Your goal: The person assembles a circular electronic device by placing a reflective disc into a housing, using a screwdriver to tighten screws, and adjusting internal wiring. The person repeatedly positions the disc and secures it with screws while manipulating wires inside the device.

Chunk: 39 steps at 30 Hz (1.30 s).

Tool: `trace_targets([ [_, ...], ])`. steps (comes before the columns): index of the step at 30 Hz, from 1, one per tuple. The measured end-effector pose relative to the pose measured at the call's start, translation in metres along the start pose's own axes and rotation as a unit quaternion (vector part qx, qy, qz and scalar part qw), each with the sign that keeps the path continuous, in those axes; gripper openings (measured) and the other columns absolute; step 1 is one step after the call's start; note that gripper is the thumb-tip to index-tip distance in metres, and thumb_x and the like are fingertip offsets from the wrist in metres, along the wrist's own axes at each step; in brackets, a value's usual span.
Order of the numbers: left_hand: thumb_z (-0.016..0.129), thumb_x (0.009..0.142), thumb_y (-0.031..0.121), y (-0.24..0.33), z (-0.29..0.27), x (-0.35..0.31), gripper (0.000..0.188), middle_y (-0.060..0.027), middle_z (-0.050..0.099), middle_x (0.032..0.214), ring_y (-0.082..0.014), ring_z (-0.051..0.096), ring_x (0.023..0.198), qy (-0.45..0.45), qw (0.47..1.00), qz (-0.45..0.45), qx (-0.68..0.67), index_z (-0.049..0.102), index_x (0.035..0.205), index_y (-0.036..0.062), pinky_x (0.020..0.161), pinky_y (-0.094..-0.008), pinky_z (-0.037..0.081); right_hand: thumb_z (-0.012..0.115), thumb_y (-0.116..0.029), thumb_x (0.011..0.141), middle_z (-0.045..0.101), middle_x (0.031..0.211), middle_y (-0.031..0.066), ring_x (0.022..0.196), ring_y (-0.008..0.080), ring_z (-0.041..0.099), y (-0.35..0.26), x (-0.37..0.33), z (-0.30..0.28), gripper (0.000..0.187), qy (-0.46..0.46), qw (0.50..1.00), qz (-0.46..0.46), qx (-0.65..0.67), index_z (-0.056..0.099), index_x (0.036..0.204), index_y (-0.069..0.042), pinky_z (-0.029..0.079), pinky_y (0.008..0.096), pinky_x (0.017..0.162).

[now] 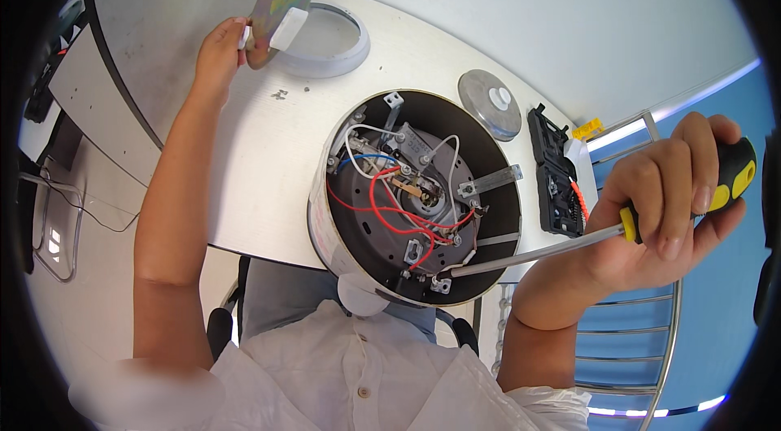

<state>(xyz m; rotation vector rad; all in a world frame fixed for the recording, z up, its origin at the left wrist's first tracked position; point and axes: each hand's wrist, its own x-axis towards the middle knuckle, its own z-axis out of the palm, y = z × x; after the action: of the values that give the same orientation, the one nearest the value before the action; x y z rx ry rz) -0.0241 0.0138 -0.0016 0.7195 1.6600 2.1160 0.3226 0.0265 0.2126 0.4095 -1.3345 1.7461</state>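
In the head view, the right hand (669, 191) wraps tightly round the handle of a screwdriver (537, 252), its shaft running left from that grip into a wire-filled round housing (443, 110) between the 2 grips. The left hand (216, 61) pinches a tilted round plate (285, 2) by 1 white foot (244, 38); a pale ring (351, 58) lies right of that grip.

Barely legible lettering (417, 139) marks 1 grey plate (422, 147) inside the appliance (476, 134).
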Motion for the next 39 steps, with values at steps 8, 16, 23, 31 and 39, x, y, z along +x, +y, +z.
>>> trace_targets([
  [8, 0.044, 0.095, 0.030, -0.004, 0.001, 0.003, 0.027, 0.0088, 0.043, 0.059, -0.0001, 0.034, 0.049, -0.004, 1.000, 0.006, 0.010, 0.062, 0.098, 0.0101, 0.043, -0.0172, 0.024, 0.059, -0.013, 0.083, 0.046, 0.071, 0.0055, 0.042, 0.0093, 0.046, -0.006, -0.005, -0.003, 0.033, -0.011, 1.000, -0.015, 0.020, 0.040, 0.106, 0.001, 0.034, 0.0202, 0.037],
  [16, 0.045, 0.095, 0.030, 0.002, 0.003, -0.001, 0.027, 0.0086, 0.042, 0.058, -0.0001, 0.034, 0.049, -0.001, 1.000, -0.003, 0.007, 0.062, 0.096, 0.0102, 0.043, -0.0170, 0.024, 0.061, -0.008, 0.081, 0.048, 0.067, 0.0040, 0.037, 0.0075, 0.048, -0.005, -0.010, 0.001, 0.034, 0.001, 0.996, -0.082, 0.016, 0.040, 0.105, 0.001, 0.037, 0.0157, 0.033],
  [23, 0.045, 0.095, 0.030, 0.001, 0.003, 0.000, 0.027, 0.0086, 0.042, 0.058, -0.0001, 0.034, 0.049, 0.000, 1.000, -0.004, 0.004, 0.062, 0.097, 0.0099, 0.043, -0.0168, 0.025, 0.061, -0.011, 0.082, 0.049, 0.067, 0.0036, 0.036, 0.0071, 0.049, -0.008, -0.014, -0.001, 0.034, -0.008, 0.995, -0.097, 0.028, 0.040, 0.106, 0.000, 0.039, 0.0142, 0.033],
  [31, 0.044, 0.093, 0.027, 0.000, 0.000, 0.001, 0.028, 0.0059, 0.049, 0.064, -0.0026, 0.035, 0.053, -0.010, 1.000, 0.001, 0.009, 0.063, 0.097, 0.0058, 0.048, -0.0183, 0.028, 0.059, -0.021, 0.086, 0.048, 0.065, -0.0051, 0.036, 0.0019, 0.047, -0.012, -0.027, -0.003, 0.035, -0.027, 0.993, -0.111, 0.019, 0.039, 0.111, -0.007, 0.041, 0.0115, 0.034],
  [39, 0.044, 0.093, 0.028, 0.000, -0.010, 0.005, 0.029, 0.0043, 0.051, 0.065, -0.0042, 0.038, 0.054, -0.064, 0.993, -0.008, 0.097, 0.063, 0.090, 0.0066, 0.050, -0.0201, 0.032, 0.059, -0.023, 0.087, 0.046, 0.065, -0.0062, 0.036, 0.0014, 0.046, -0.019, -0.036, -0.006, 0.037, 0.037, 0.982, -0.182, -0.026, 0.038, 0.114, -0.009, 0.038, 0.0099, 0.032],
])
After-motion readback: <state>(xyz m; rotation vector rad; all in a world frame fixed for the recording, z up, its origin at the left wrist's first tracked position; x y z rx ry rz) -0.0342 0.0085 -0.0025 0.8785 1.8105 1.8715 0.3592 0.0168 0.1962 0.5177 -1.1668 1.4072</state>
